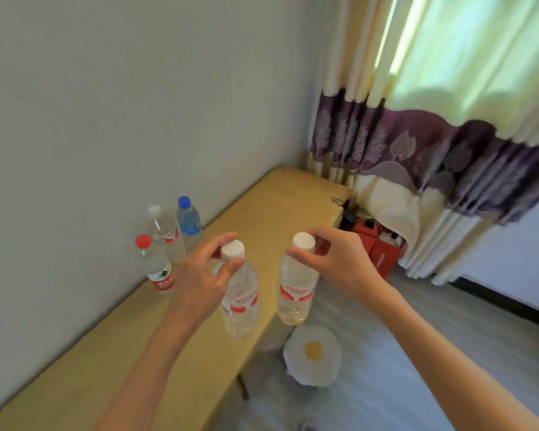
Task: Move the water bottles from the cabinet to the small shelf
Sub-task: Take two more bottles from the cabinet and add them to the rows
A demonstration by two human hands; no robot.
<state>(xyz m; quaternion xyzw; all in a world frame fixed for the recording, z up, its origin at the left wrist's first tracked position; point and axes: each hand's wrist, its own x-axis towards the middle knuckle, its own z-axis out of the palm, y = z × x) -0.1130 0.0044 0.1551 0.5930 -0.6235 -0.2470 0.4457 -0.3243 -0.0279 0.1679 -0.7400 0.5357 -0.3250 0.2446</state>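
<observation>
My left hand [204,270] pinches the neck under the white cap of a clear water bottle [241,301] with a red label, held over the front part of the yellow shelf top [277,206]. My right hand [339,262] grips the white-capped neck of a second clear bottle [294,298], which hangs just beyond the shelf's front edge, above the floor. Three more bottles stand on the shelf by the wall: a red-capped one [156,265], a white-capped one [165,233] and a blue-capped one [189,220].
A white wall [122,104] runs along the back of the shelf. A fried-egg shaped cushion [313,356] lies on the grey floor below the bottles. A red bag [377,247] sits beside the shelf's far end, under cream and purple curtains [417,144].
</observation>
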